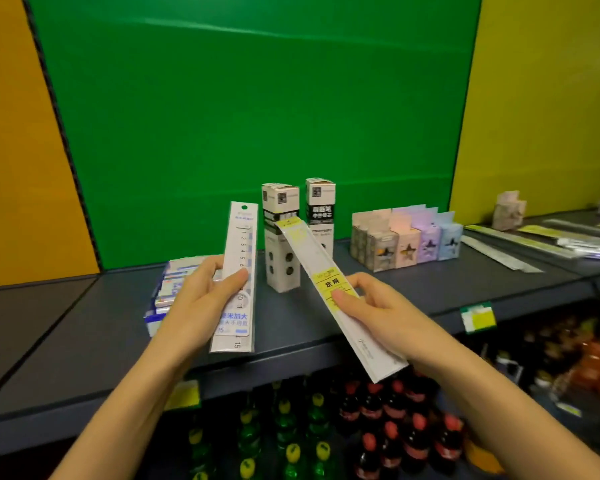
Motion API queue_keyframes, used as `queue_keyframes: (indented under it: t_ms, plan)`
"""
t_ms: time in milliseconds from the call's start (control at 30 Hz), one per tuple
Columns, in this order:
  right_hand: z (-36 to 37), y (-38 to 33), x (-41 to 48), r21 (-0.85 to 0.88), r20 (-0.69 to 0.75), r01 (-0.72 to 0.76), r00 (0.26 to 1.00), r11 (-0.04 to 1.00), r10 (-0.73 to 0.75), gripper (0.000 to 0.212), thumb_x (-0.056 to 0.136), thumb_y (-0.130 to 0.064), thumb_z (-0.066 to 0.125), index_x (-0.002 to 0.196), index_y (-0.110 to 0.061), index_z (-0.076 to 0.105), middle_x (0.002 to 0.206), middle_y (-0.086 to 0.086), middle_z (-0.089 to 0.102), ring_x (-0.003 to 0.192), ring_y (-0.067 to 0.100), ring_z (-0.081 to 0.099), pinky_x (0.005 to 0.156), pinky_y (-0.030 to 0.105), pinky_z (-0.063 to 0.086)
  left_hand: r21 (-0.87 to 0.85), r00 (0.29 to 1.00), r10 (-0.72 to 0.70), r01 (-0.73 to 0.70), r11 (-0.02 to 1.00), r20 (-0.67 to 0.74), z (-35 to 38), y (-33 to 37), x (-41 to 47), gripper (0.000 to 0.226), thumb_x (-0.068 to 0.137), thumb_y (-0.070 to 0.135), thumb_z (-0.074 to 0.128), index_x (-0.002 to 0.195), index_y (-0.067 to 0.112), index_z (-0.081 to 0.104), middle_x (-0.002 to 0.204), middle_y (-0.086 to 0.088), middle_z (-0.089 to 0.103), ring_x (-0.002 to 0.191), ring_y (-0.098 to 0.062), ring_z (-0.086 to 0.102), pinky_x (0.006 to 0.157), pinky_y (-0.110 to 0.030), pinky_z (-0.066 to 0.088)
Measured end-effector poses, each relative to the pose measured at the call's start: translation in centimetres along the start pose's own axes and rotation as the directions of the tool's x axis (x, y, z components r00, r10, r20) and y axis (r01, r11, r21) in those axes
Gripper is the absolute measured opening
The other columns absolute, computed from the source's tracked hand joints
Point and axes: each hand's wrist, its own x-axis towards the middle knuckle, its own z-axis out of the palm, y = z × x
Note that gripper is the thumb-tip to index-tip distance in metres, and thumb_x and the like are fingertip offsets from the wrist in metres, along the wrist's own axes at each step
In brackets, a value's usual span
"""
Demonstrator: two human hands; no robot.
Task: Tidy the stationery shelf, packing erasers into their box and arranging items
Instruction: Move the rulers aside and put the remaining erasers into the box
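Note:
My left hand (206, 289) grips a packaged ruler with blue print (240, 237), held nearly upright over the grey shelf (430, 289). My right hand (371, 303) pinches a second packaged ruler with a yellow label (312, 258), tilted so its top leans left toward two tall white-and-black pen refill boxes (281, 237) standing mid-shelf. An open box of blue-and-white erasers (168, 289) lies on the shelf behind my left hand, partly hidden by it.
A row of small pastel star boxes (409, 240) stands to the right. Further right lie several packaged rulers (534, 240) and a small beige box (508, 211). A green panel backs the shelf. Drink bottles (371, 420) fill the shelf below.

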Motion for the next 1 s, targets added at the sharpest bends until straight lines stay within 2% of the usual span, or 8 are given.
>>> queue_keyframes:
  t_ms: [100,267,400,500,600,700,900,1000]
  plan:
    - [-4.3,3.1,-2.6,0.025,-0.053,-0.058,0.997,0.998,0.059,0.008,0.091,-0.036,0.05,0.087,-0.03,0.053,0.063,-0.01,0.055,0.045,-0.005,0.051,0.058,0.023,0.04,-0.005,0.999,0.01,-0.009,1.0,0.032,5.5,-0.1,-0.7,0.005,0.091,0.019,0.051,0.093,0.022,0.055,0.078,0.001,0.072,0.054,-0.003,0.067,0.048,-0.018,0.05]
    - [-11.7,7.3,-6.0,0.044,-0.177,-0.112,0.977,0.993,0.118,0.012,0.091,-0.035,0.05,0.087,-0.025,0.053,0.062,-0.008,0.054,0.04,-0.005,0.05,0.052,0.021,0.037,-0.022,0.994,0.034,-0.032,0.999,0.1,14.5,0.0,-1.2,0.008,0.093,0.019,0.047,0.092,0.021,0.055,0.076,0.004,0.065,0.047,0.005,0.061,0.043,-0.009,0.044]
    - [-16.9,9.9,-8.1,0.044,-0.245,-0.149,0.957,0.988,0.155,0.012,0.092,-0.035,0.049,0.09,-0.024,0.053,0.067,-0.007,0.057,0.042,-0.006,0.052,0.052,0.02,0.038,0.009,0.982,0.02,-0.022,1.0,0.186,21.1,-0.1,-0.5,0.015,0.094,0.025,0.046,0.105,0.022,0.055,0.085,0.002,0.066,0.054,0.003,0.063,0.048,-0.013,0.045]
    - [-20.8,12.0,-9.2,0.057,-0.318,-0.183,0.928,0.981,0.192,0.012,0.092,-0.034,0.049,0.091,-0.023,0.053,0.069,-0.007,0.058,0.052,0.001,0.056,0.056,0.021,0.042,-0.005,0.971,0.028,-0.028,1.0,0.239,26.1,0.0,0.2,0.018,0.095,0.024,0.044,0.11,0.023,0.053,0.084,0.007,0.064,0.054,0.004,0.062,0.048,-0.011,0.045]
    - [-24.7,14.3,-9.9,0.008,-0.378,-0.21,0.904,0.978,0.197,0.011,0.092,-0.035,0.049,0.091,-0.025,0.052,0.077,-0.006,0.058,0.065,0.01,0.056,0.065,0.029,0.044,-0.007,0.954,0.038,-0.037,0.999,0.296,31.1,0.1,1.0,0.015,0.095,0.025,0.042,0.097,0.033,0.055,0.091,0.003,0.066,0.066,-0.005,0.063,0.057,-0.022,0.046]
    - [-28.7,16.7,-10.2,-0.002,-0.419,-0.24,0.882,0.971,0.217,0.011,0.092,-0.036,0.048,0.092,-0.025,0.052,0.083,-0.002,0.06,0.071,0.016,0.059,0.07,0.036,0.047,-0.006,0.946,0.044,-0.045,0.999,0.321,36.4,-0.1,2.4,0.016,0.095,0.026,0.042,0.088,0.033,0.054,0.087,0.003,0.065,0.068,-0.007,0.061,0.06,-0.025,0.046]
    - [-37.5,21.8,-9.7,-0.03,-0.491,-0.292,0.837,0.956,0.24,0.013,0.093,-0.035,0.047,0.091,-0.022,0.051,0.083,-0.002,0.059,0.069,0.014,0.057,0.062,0.027,0.044,-0.021,0.922,0.058,-0.054,0.998,0.382,47.5,-0.2,5.9,0.021,0.096,0.023,0.039,0.112,0.023,0.052,0.093,0.003,0.062,0.075,-0.007,0.059,0.062,-0.025,0.044]
    - [-42.7,23.8,-8.6,-0.044,-0.508,-0.326,0.821,0.944,0.26,0.013,0.092,-0.037,0.047,0.086,-0.026,0.049,0.085,0.001,0.062,0.069,0.015,0.059,0.062,0.029,0.044,-0.004,0.921,0.045,-0.047,0.999,0.388,52.9,0.5,8.2,0.018,0.096,0.02,0.035,0.104,0.021,0.052,0.084,0.001,0.059,0.071,-0.011,0.057,0.058,-0.027,0.042]
